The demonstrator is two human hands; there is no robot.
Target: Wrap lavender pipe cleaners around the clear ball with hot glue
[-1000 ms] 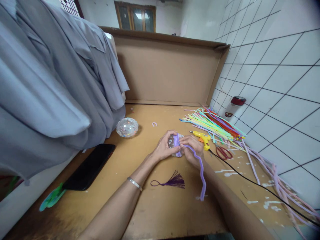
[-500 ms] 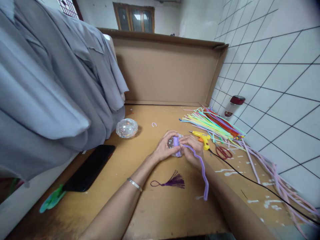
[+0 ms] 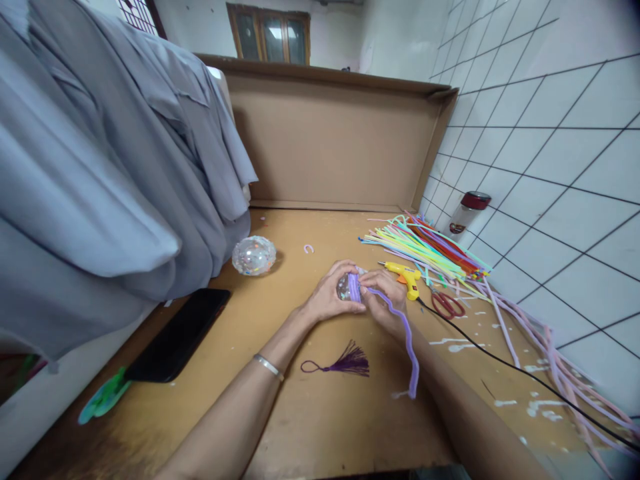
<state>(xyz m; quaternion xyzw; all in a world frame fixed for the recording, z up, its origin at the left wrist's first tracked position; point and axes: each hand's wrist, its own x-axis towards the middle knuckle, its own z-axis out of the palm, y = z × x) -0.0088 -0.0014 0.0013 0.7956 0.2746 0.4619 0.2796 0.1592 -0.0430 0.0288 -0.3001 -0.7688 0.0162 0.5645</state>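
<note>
My left hand is closed around a small clear ball with coloured specks inside. Rows of purple pipe cleaner run around the ball's right part. At that side, my right hand has its fingers closed on the pipe cleaner, pressing it to the ball. The loose purple length trails from these fingers down over the right forearm's edge to the table. Below the hands lies a dark purple tassel with a loop. My fingers hide part of the ball.
A second clear ball stands at left, beyond a black phone. To the right are a yellow glue gun with a black cord, red-handled scissors and many-coloured pipe cleaners. A cardboard panel stands behind.
The ball has turned slightly in my left hand, and the left thumb has shifted toward its lower edge. The loose pipe cleaner end has swung a little right.
</note>
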